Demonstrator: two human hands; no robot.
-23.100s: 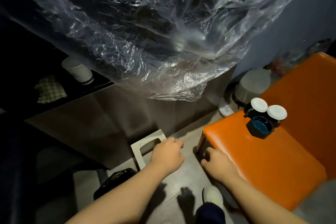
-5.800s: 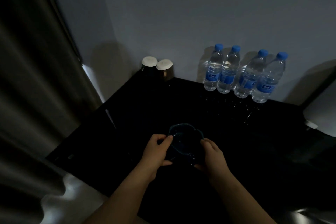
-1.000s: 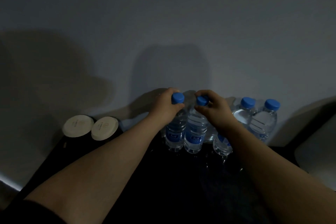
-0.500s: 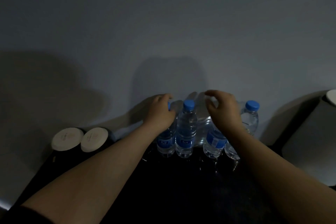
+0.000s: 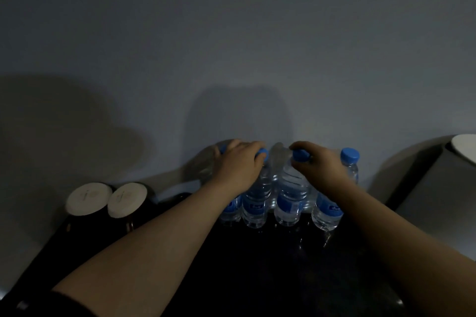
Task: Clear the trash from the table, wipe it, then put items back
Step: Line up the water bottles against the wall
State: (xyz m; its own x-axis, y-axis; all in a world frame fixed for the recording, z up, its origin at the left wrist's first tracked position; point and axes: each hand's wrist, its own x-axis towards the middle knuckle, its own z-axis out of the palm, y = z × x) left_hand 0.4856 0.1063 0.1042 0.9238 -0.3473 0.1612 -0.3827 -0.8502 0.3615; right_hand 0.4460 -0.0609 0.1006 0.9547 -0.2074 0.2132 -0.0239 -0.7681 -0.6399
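Several clear water bottles with blue caps and blue labels stand in a tight row on the black table (image 5: 257, 265), against the wall. My left hand (image 5: 238, 165) lies curled over the tops of the two left bottles (image 5: 255, 203); a blue cap peeks out on each side of it. My right hand (image 5: 319, 165) grips the third bottle (image 5: 289, 201) at its cap. The rightmost bottle (image 5: 349, 159) stands free beside my right wrist.
Two dark cups with white lids (image 5: 88, 198) stand at the table's back left, apart from the bottles. A pale grey appliance with a white top (image 5: 438, 183) stands at the right. Water drops glint on the table in front of the bottles.
My left hand has come down over the tops of the two left bottles. My right hand has closed on the third bottle's cap. The view has shifted a little.
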